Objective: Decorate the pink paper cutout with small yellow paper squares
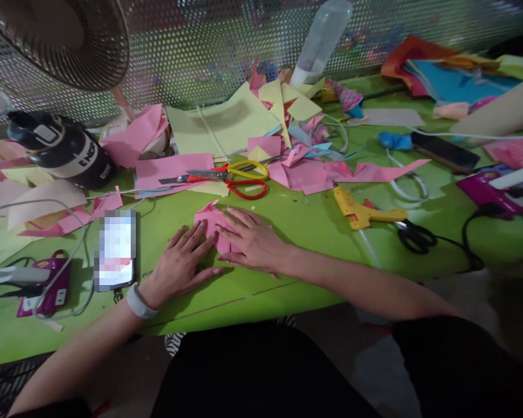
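Observation:
A folded piece of pink paper (209,225) lies flat on the green table (296,284), partly covered by both hands. My left hand (183,261) rests with its fingers stretched out, the fingertips on the paper's left side. Across the paper's right part lies my right hand (253,241), flat with the fingers spread. Just beyond the paper are scissors (226,174) with one yellow and one red handle, their blades pointing left over pink sheets (169,168). What is under my right palm is hidden.
A yellow glue gun (366,212) and black-handled scissors (416,237) lie at the right. On the left are a phone (115,249), a black bottle (70,151) and a purple power strip (47,284) with cables. Paper scraps (287,104) and a fan (65,35) stand behind.

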The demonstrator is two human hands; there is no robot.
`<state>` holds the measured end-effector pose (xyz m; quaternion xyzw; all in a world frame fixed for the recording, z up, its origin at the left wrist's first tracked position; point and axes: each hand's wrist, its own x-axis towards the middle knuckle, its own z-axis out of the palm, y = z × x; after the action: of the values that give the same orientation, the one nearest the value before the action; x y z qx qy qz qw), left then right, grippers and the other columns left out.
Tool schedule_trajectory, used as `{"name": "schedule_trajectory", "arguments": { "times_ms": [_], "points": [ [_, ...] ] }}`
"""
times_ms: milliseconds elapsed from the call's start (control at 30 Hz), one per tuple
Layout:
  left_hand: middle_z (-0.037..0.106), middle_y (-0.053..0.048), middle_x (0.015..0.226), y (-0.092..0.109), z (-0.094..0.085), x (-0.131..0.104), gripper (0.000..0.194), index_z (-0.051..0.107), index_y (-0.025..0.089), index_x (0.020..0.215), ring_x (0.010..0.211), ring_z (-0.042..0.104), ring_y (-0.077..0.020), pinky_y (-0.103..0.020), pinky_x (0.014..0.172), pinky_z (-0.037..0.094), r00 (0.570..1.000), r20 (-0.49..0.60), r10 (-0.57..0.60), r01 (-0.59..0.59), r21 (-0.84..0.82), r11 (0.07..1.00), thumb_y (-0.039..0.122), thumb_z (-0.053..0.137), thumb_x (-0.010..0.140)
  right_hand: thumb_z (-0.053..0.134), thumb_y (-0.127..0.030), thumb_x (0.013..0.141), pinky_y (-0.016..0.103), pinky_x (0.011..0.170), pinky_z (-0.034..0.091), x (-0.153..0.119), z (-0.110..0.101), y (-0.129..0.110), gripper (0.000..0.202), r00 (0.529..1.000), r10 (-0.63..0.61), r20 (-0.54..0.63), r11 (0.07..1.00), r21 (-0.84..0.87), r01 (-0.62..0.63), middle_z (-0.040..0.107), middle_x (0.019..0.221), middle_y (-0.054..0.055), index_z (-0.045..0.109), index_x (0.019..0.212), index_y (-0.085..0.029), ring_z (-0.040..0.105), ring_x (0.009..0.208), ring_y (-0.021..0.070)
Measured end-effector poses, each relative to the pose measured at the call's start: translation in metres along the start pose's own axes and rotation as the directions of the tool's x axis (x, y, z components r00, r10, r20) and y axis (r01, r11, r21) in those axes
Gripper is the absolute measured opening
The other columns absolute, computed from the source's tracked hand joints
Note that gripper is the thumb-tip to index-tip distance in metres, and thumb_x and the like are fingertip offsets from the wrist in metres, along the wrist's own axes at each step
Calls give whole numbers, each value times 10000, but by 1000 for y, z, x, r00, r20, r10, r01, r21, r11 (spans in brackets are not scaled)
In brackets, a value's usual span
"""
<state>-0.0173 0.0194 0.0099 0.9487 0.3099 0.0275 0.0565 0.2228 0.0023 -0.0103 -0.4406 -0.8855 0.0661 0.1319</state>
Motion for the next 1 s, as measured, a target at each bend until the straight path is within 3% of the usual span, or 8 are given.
{"name": "schedule_trajectory", "arguments": {
  "times_ms": [133, 267, 333, 467, 533, 733, 833, 1000],
  "points": [
    [305, -171, 1617, -2, -2, 1, 774, 370, 202, 1538, 1472, 356, -323, -540, 1202, 285, 1000, 26, 4, -3, -3, 1000, 694, 404, 941, 394, -595, 993, 576, 1182, 341, 6, -13, 9, 633, 994, 96, -58, 982, 170, -85, 435, 1558, 137, 527, 1433, -160, 386, 1449, 320],
    [338, -166, 1604, -5, 0, 3, 765, 389, 220, 1529, 1459, 378, -330, -575, 1209, 244, 1000, 12, 2, -2, 1, 1000, 703, 401, 936, 465, -498, 986, 552, 1159, 401, 27, -26, 24, 685, 963, 259, -77, 904, 369, -214, 400, 1579, 140, 328, 1551, -136, 398, 1446, 300],
    [347, -167, 1600, -7, 1, 3, 749, 399, 220, 1524, 1457, 381, -328, -570, 1207, 252, 1000, 9, 11, -11, 11, 1000, 694, 393, 944, 517, -425, 967, 568, 1176, 371, 37, -26, 30, 680, 975, 207, -79, 902, 402, -159, 382, 1591, 131, 318, 1555, -148, 379, 1459, 295],
    [362, -181, 1590, -6, 2, 3, 763, 384, 199, 1531, 1443, 401, -331, -552, 1198, 282, 1000, 12, 14, -14, 39, 999, 694, 366, 950, 518, -312, 966, 569, 1196, 335, 40, -18, 34, 434, 999, 13, -32, 933, 360, -1, 557, 1470, 73, 576, 1388, -228, 480, 1392, 254],
    [372, -190, 1582, -3, 2, 3, 781, 382, 190, 1531, 1428, 419, -341, -556, 1190, 292, 1000, 12, 3, -4, 55, 998, 707, 347, 946, 511, -266, 961, 542, 1203, 338, 34, -14, 35, 414, 999, -35, -24, 947, 320, 40, 561, 1466, 70, 603, 1362, -219, 492, 1384, 237],
    [485, -200, 1479, 3, -6, 15, 797, 467, 190, 1475, 1370, 473, -360, -556, 1172, 316, 1000, 21, -8, 5, 131, 991, 746, 328, 922, 397, -217, 992, 525, 1199, 358, 23, -7, 41, 461, 998, -49, 34, 938, 345, 34, 523, 1489, 76, 526, 1434, -181, 479, 1400, 216],
    [563, -172, 1376, 0, -8, 24, 816, 524, 209, 1429, 1321, 499, -360, -544, 1168, 321, 1000, 15, 6, -8, 139, 990, 790, 350, 883, 376, -206, 996, 532, 1206, 341, 24, -3, 42, 477, 999, -43, 20, 921, 387, 32, 503, 1505, 52, 489, 1459, -212, 447, 1423, 196],
    [571, -143, 1350, -7, -7, 33, 830, 505, 246, 1452, 1315, 470, -356, -539, 1175, 294, 1000, -15, 14, -13, 80, 997, 811, 380, 857, 397, -227, 997, 542, 1200, 336, 24, 1, 44, 475, 999, -30, -18, 888, 459, 35, 503, 1506, 49, 481, 1464, -234, 451, 1420, 193]
  ]
}}
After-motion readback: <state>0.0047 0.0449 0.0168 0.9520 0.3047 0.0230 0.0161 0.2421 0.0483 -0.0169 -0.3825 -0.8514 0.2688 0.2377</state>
